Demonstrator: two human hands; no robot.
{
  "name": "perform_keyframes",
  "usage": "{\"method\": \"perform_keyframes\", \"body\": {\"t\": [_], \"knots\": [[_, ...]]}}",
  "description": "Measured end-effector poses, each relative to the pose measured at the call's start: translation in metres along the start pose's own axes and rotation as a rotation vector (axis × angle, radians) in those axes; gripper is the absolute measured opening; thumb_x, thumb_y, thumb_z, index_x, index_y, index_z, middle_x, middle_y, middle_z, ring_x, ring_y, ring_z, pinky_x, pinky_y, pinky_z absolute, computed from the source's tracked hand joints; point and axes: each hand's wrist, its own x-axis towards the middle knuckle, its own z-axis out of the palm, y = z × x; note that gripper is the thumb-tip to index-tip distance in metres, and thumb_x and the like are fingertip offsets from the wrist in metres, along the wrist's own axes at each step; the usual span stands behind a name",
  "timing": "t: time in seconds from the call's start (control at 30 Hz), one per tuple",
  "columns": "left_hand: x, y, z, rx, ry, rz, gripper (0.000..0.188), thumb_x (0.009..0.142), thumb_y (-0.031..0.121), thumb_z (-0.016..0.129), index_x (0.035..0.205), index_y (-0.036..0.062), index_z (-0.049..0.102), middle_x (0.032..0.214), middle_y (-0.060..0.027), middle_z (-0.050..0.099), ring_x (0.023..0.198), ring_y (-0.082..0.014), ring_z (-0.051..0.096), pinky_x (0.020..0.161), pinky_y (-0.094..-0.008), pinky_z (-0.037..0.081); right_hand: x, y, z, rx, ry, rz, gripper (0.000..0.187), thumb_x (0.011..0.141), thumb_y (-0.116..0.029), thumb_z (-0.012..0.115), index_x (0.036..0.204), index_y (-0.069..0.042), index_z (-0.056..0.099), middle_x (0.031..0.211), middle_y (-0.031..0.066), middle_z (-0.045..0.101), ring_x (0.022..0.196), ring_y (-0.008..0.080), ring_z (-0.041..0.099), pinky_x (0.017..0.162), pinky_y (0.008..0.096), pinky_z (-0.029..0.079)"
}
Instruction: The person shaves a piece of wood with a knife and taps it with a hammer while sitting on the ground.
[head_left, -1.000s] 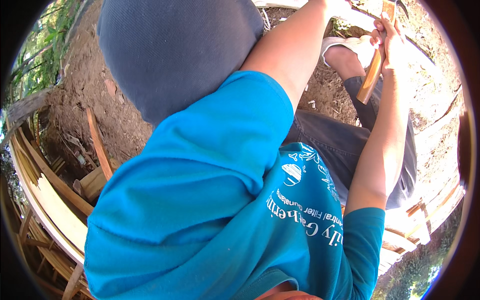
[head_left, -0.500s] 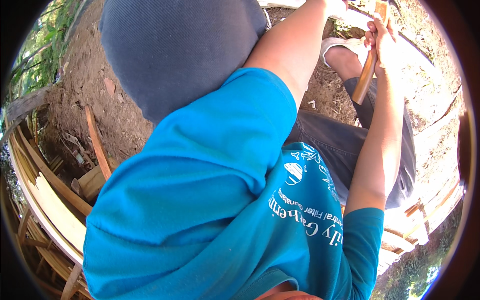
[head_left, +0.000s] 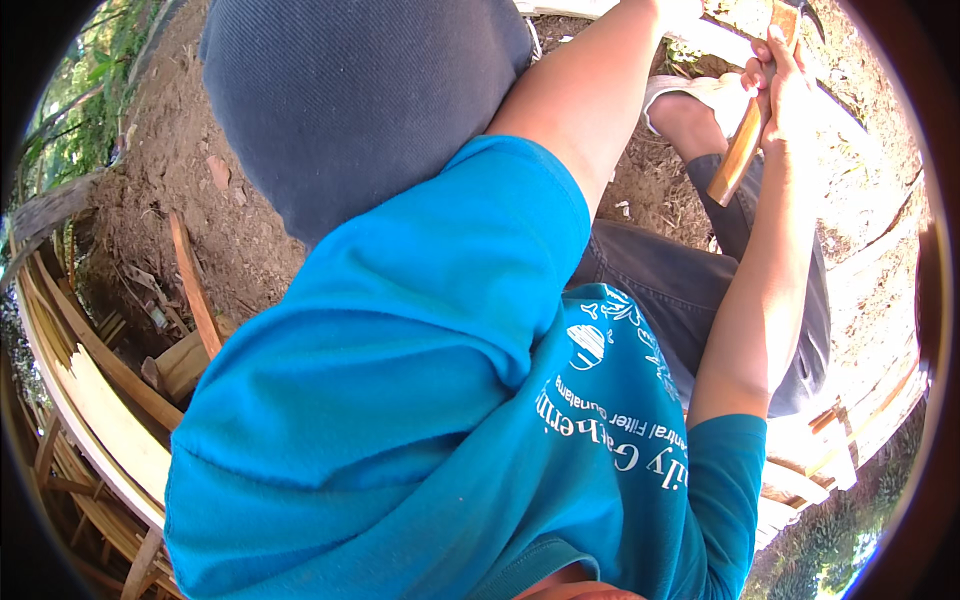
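Note:
My right hand [head_left: 785, 85] is closed around the brown wooden handle [head_left: 738, 160] of a tool. The handle slants, its butt end pointing down toward my trousers. At the top rim, a dark curved metal piece [head_left: 812, 18] shows beside the handle's upper end; most of the tool's head is cut off. My left arm reaches up to the top edge, where my left hand [head_left: 682, 10] is washed out by glare and partly out of view, its fingers unreadable. Close to it lies a pale length of wood [head_left: 722, 40], running across the top.
A large dark ribbed fabric shape [head_left: 365, 110] fills the upper left middle. My bent leg [head_left: 660, 265] and a foot in a light shoe [head_left: 705, 95] are over bare soil [head_left: 250, 265]. Split wooden strips [head_left: 115, 405] lie at left; more pale pieces [head_left: 815, 465] are at lower right.
My right hand has shifted slightly up and to the right, carrying the wooden-handled tool. More of the dark metal now shows at the top. My left forearm has moved slightly right.

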Motion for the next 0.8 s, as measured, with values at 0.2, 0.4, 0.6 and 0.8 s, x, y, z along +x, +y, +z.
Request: {"method": "perform_keyframes", "body": {"t": [0.2, 0.4, 0.6, 0.8], "knots": [[-0.01, -0.002, 0.035, 0.138, 0.182, 0.242, 0.03, 0.1, 0.035, 0.057, 0.092, 0.0093, 0.07, 0.071, -0.0056, 0.062, 0.052, -0.0167, 0.053, 0.043, -0.0331, 0.04, 0.002, 0.0, -0.008, 0.039, -0.008, -0.017, 0.018, 0.105, -0.023, 0.061, 0.099, -0.011, 0.049, 0.077, -0.001, 0.051, 0.054, 0.0063, 0.044, 0.052, 0.0237, 0.041], [-0.013, 0.005, 0.036, -0.008, 0.194, 0.24, 0.024, 0.096, 0.031, 0.065, 0.088, 0.0086, 0.068, 0.071, -0.0039, 0.061, 0.053, -0.0152, 0.053, 0.042, -0.032, 0.039, 0.008, 0.016, -0.003, -0.05, -0.035, 0.043, 0.014, 0.105, -0.02, 0.058, 0.102, -0.011, 0.049, 0.079, -0.001, 0.052, 0.055, 0.0058, 0.044, 0.052, 0.0234, 0.04], [-0.011, -0.004, 0.029, -0.047, 0.181, 0.226, 0.022, 0.094, 0.029, 0.066, 0.085, 0.0084, 0.068, 0.067, -0.0025, 0.057, 0.051, -0.0141, 0.051, 0.042, -0.0318, 0.036, 0.012, 0.017, -0.007, 0.055, 0.032, -0.046, 0.014, 0.106, -0.021, 0.056, 0.103, -0.01, 0.05, 0.08, -0.0014, 0.053, 0.056, 0.0049, 0.043, 0.052, 0.0234, 0.04], [-0.005, -0.008, 0.014, 0.003, 0.071, 0.187, 0.029, 0.096, 0.032, 0.058, 0.084, 0.0081, 0.068, 0.065, -0.0026, 0.055, 0.046, -0.0156, 0.045, 0.042, -0.0311, 0.033, 0.017, 0.026, -0.008, -0.042, -0.015, 0.007, 0.015, 0.105, -0.023, 0.058, 0.105, -0.011, 0.05, 0.08, -0.0015, 0.053, 0.055, 0.005, 0.043, 0.052, 0.023, 0.04]]}}
